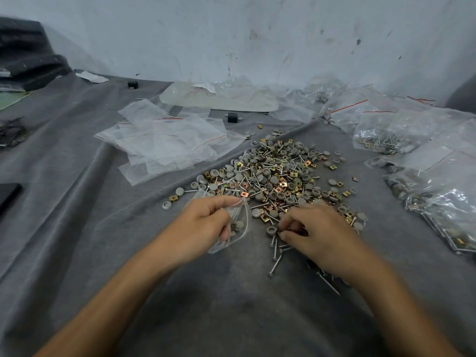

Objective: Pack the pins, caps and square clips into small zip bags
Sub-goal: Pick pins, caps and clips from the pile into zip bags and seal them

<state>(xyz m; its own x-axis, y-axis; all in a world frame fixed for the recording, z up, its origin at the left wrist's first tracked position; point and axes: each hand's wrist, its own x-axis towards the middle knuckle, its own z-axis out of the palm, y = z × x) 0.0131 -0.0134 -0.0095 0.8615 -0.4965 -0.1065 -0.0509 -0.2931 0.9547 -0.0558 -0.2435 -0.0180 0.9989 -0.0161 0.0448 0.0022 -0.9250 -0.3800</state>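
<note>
the pile point(283, 176) of mixed parts is lying on the grey-draped bench point(231, 305), and everything here is being placed from it. grey caps point(261, 178), brass-coloured square clips point(284, 183) and thin metal pins point(275, 265) are lying jumbled together in it.

the left hand point(206, 222) is hovering just beside the pile's near left edge, gripping a small zip bag point(238, 235). its thumb and forefinger are pinching the bag's upper rim while the other fingers are curling round the bag's side. a few grey caps are showing inside through the clear plastic, so the bag is hanging between the two hands, close to the pile.

the right hand point(319, 235) is resting on the pile's near edge, palm down, fingers curled, with thumb and fingertips drawn close together over small parts. whether it is actually pinching one cannot be told. a single grey cap point(271, 231) is lying just beside its fingertips, and loose pins are lying fanned out on the bench just under the hand, nearer than the pile.

a heap of empty zip bags point(170, 140) is lying to the pile's far left. filled bags point(438, 202) are lying to the pile's right. small black blocks point(232, 117) are sitting beyond the pile, toward the wall point(257, 34).
</note>
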